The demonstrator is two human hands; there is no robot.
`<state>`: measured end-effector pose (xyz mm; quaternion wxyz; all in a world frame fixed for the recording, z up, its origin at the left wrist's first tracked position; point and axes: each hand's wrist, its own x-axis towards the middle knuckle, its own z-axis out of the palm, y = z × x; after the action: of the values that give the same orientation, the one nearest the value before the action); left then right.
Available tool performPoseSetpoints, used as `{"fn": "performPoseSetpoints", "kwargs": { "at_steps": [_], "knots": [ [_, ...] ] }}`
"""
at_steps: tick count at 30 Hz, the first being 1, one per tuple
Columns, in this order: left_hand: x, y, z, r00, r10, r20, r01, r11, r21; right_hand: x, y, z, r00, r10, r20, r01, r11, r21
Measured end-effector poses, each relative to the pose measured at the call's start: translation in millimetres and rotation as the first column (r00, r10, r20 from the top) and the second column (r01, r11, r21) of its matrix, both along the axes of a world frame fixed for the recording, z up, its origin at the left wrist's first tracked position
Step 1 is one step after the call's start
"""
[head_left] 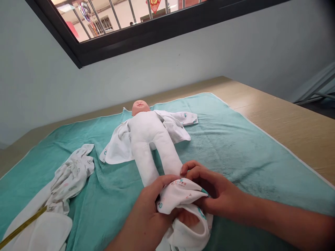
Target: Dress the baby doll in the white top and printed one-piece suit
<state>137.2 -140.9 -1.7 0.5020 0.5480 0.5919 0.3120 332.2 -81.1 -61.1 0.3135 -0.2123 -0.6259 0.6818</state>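
A white cloth doll [146,132] with a pinkish head lies on its back, its legs toward me. An open white baby shirt [119,148] is spread under its torso, with one sleeve out to the right. At the doll's feet, my left hand [150,212] is closed on the left side of bunched white printed baby pants [180,195]. My right hand [211,191] grips the other side, its fingertips by the end of the doll's right-hand leg. A rounded opening in the cloth faces me. The doll's feet are hidden behind my hands and the fabric.
A teal blanket [248,157] with a pale edge covers much of the wooden table [282,118]. Crumpled white printed clothing [73,174] lies at the left, with a yellow tape measure [23,226] across it. Behind are a wall and a dark-framed window [146,33].
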Motion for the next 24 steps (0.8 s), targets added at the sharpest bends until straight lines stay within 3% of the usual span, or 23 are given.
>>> {"fn": "performPoseSetpoints", "kwargs": {
  "at_steps": [3, 8, 15, 19, 24],
  "knots": [
    [-6, -3, -3.8, 0.997, -0.076, -0.027, 0.077, 0.997, 0.014, 3, -1, -1.3, 0.998, 0.057, -0.019, -0.057, 0.998, -0.018],
    [-11, -7, -19.6, 0.956, -0.216, -0.2, 0.256, 0.946, 0.199, 6, -3, 0.5, 0.992, 0.11, 0.06, -0.107, 0.993, -0.038],
    [-11, -5, -25.1, 0.883, -0.043, -0.468, 0.226, 0.912, 0.343, -1, 2, -0.9, 1.0, -0.009, 0.015, 0.009, 1.0, 0.018],
    [-16, 4, -27.6, 0.862, -0.021, -0.506, 0.25, 0.886, 0.391, -7, 10, -5.5, 0.995, -0.098, -0.011, 0.096, 0.987, -0.127],
    [-15, 14, -31.5, 0.864, -0.038, -0.501, 0.279, 0.865, 0.416, -13, 21, -18.5, 0.984, -0.169, 0.047, 0.174, 0.908, -0.38]
  ]
}}
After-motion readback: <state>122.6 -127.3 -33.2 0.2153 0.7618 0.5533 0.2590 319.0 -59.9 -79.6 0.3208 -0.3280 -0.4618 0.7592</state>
